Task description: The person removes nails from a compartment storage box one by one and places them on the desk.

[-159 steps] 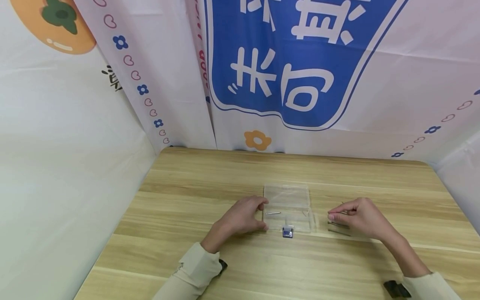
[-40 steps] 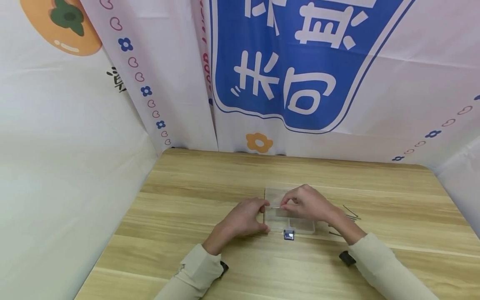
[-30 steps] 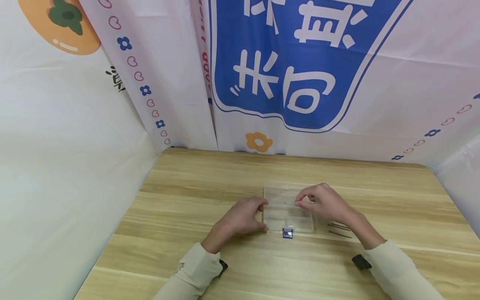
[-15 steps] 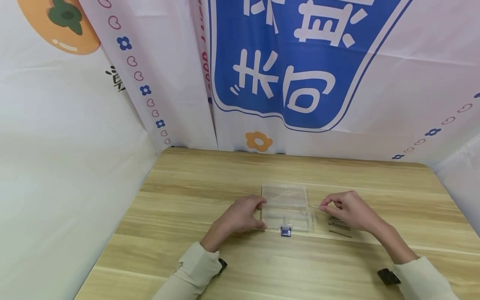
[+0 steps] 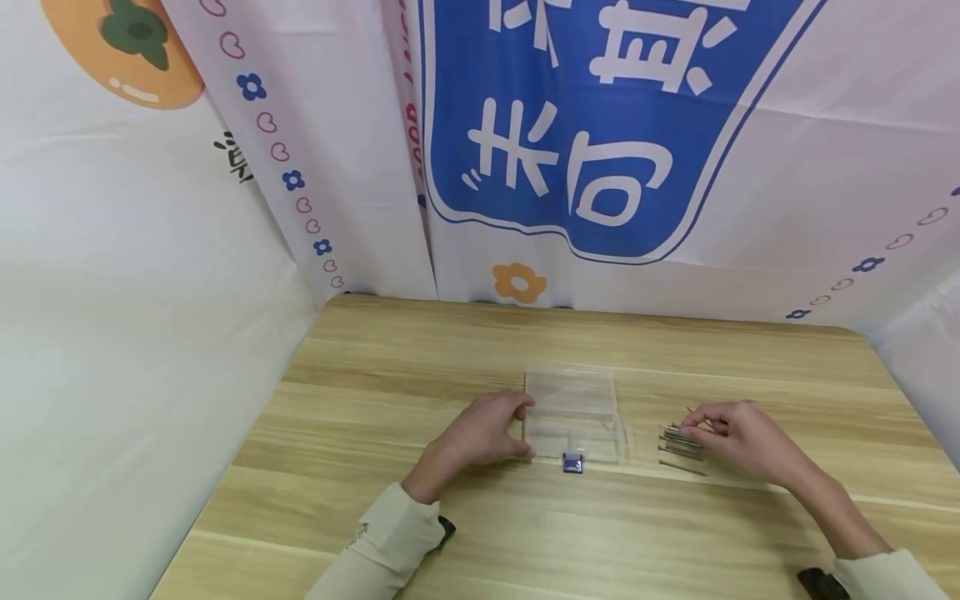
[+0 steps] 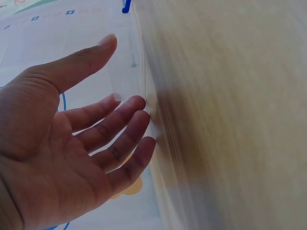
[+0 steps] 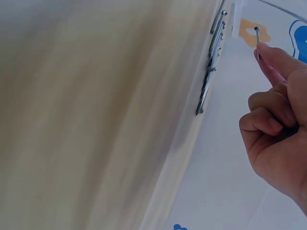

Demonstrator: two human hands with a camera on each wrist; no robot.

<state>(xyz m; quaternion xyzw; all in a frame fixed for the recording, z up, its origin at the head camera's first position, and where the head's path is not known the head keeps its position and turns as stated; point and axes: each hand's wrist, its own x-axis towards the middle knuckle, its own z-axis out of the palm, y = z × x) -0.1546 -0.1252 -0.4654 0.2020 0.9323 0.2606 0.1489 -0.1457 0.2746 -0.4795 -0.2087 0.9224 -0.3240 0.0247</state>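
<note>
An open clear plastic box [image 5: 567, 392] lies on the table, its divided tray toward me and its lid folded back. My left hand [image 5: 487, 429] is at the box's left side, thumb and fingers spread and lightly bent; in the left wrist view the fingertips [image 6: 139, 101] reach the clear box's edge. My right hand [image 5: 738, 437] is right of the box, over several thin metal nails [image 5: 681, 452] lying side by side. Thumb and index finger pinch one nail [image 7: 257, 36], which the right wrist view shows with its round head up.
A small blue tag or latch [image 5: 573, 462] sits at the box's front edge. The wooden table [image 5: 450, 350] ends at a printed cloth backdrop [image 5: 465, 258]. A black strap piece [image 5: 821, 583] is at the right wrist.
My right hand has moved from over the box to the right, carrying a nail to the group there. The nail seen in the tray earlier is gone from it. My left hand stays put.
</note>
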